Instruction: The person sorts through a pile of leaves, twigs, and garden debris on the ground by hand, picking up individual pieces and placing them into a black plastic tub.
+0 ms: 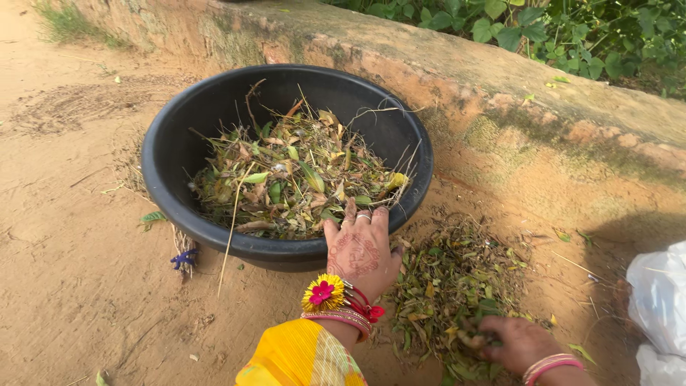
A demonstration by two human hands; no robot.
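Observation:
A big round black tub (171, 154) stands on the sandy ground, partly filled with dry leaves, twigs and grass (293, 179). My left hand (359, 251), patterned with henna and wearing rings, bangles and a flower band, lies flat over the tub's near rim. Its fingers spread onto the litter inside and hold nothing. A pile of dry leaves (450, 275) lies on the ground right of the tub. My right hand (516, 343) is low on this pile, fingers curled around a clump of leaves.
A low weathered wall (500, 93) runs behind the tub, with green plants (572, 32) beyond it. A white plastic bag (661, 307) sits at the right edge. A bundle of sticks with a purple tie (184, 257) pokes out beside the tub's left base.

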